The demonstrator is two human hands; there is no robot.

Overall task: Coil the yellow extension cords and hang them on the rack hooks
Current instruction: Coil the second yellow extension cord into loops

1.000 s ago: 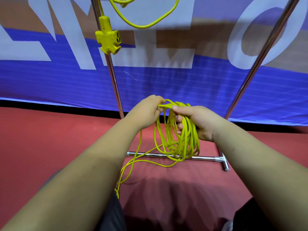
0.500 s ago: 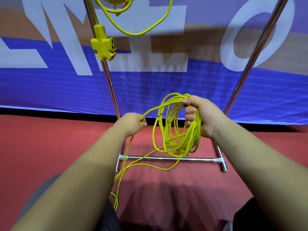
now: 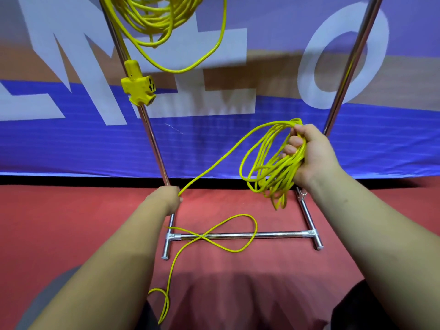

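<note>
My right hand (image 3: 309, 153) grips a bundle of yellow cord loops (image 3: 269, 170) that hang from its fist, in front of the rack's right pole. From the bundle a single strand runs down and left to my left hand (image 3: 167, 197), which grips it low by the left pole. The loose tail of the cord (image 3: 228, 236) lies in a figure-eight over the rack's bottom bar and trails toward me. A second coiled yellow cord (image 3: 154, 17) hangs at the top of the rack, its triple-outlet end (image 3: 139, 85) dangling by the left pole.
The chrome rack (image 3: 240, 235) has two upright poles and T-shaped feet standing on a red floor. Behind it hangs a blue and brown banner (image 3: 214, 139) with large white letters. My knees show at the bottom edge.
My hands have moved apart. The left hand slid down and left along the strand, drawing it taut. My right hand rose to the right with the loops. More of the rack's base shows.
</note>
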